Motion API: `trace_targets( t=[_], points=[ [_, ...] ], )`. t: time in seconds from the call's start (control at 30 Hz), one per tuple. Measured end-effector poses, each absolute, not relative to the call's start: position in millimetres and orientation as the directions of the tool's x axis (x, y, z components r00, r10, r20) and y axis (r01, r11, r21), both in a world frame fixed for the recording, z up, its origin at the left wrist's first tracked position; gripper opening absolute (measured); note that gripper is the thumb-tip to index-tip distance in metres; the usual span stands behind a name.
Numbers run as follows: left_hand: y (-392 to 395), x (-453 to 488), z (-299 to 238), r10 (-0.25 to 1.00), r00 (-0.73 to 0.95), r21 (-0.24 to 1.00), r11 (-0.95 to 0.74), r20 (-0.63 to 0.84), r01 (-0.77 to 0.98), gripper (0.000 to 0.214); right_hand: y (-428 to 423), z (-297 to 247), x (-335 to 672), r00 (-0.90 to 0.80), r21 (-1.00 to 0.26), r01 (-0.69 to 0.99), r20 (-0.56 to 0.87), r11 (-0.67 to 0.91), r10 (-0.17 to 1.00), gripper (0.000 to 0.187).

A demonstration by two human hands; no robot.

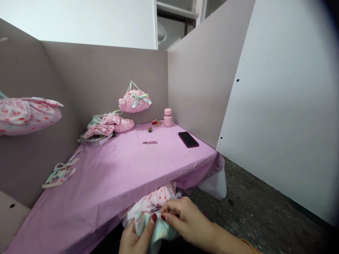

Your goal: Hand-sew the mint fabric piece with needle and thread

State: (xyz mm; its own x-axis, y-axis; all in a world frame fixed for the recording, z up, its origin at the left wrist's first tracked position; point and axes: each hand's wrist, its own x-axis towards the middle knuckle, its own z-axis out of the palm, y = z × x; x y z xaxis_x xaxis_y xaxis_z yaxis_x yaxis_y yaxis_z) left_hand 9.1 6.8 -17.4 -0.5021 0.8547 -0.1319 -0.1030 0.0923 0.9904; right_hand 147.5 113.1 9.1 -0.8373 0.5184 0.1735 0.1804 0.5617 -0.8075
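A bunched piece of cloth, pale green and white in one part (162, 229) and pink with red dots in another (161, 195), lies just below the table's front edge. My left hand (137, 238) is closed on the pale green part, its thumb pressed on top. My right hand (185, 218) pinches the same cloth close beside the left thumb, with thumb and forefinger together. Whether a needle or thread sits in that pinch is too small to make out.
On the pink-covered table (127, 165) are thread snips (149, 142), a phone (188, 139), a pink bottle (167, 118), a thread spool (150, 129), a pile of dotted cloth (108, 125) and fabric strips (60, 173). Dotted pouches hang from the back panel (135, 101) and left panel (29, 116).
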Motion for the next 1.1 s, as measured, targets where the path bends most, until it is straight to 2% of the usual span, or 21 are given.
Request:
trace_targets(
  t=[0.13,0.27,0.43,0.63,0.8,0.93,1.1],
  points=[
    [6.6,9.7,-19.6,0.89,-0.431,0.976,0.065,-0.15,-0.207,0.027,114.7,8.0,146.3,-0.85,-0.908,0.118,0.116,0.402,0.513,0.016],
    [7.1,10.9,-20.3,0.904,-0.377,0.938,0.066,-0.201,-0.342,0.028,115.8,3.5,145.9,-0.877,-0.98,0.049,0.049,0.19,0.479,0.025],
    [9.2,13.8,-24.3,0.894,-0.377,0.897,0.056,-0.241,-0.439,0.027,117.8,-2.4,146.7,-0.888,-0.998,0.054,-0.055,-0.016,0.456,0.032],
    [10.5,18.3,-33.5,0.883,-0.388,0.861,0.035,-0.264,-0.507,0.027,118.8,-5.5,145.6,-0.891,-0.985,0.045,-0.114,-0.166,0.439,0.04],
    [12.1,16.7,-29.9,0.894,-0.354,0.846,0.049,-0.274,-0.53,0.026,115.6,-7.3,144.8,-0.89,-0.975,0.014,-0.114,-0.223,0.441,0.042],
    [11.8,15.7,-27.0,0.913,-0.303,0.83,0.065,-0.274,-0.555,0.023,114.3,-8.9,143.9,-0.882,-0.979,0.007,-0.102,-0.204,0.461,0.043],
    [11.6,19.3,-29.5,0.882,-0.383,0.838,0.024,-0.274,-0.545,0.026,113.3,-6.4,143.8,-0.875,-0.989,0.023,-0.092,-0.149,0.475,0.045]
  ],
)
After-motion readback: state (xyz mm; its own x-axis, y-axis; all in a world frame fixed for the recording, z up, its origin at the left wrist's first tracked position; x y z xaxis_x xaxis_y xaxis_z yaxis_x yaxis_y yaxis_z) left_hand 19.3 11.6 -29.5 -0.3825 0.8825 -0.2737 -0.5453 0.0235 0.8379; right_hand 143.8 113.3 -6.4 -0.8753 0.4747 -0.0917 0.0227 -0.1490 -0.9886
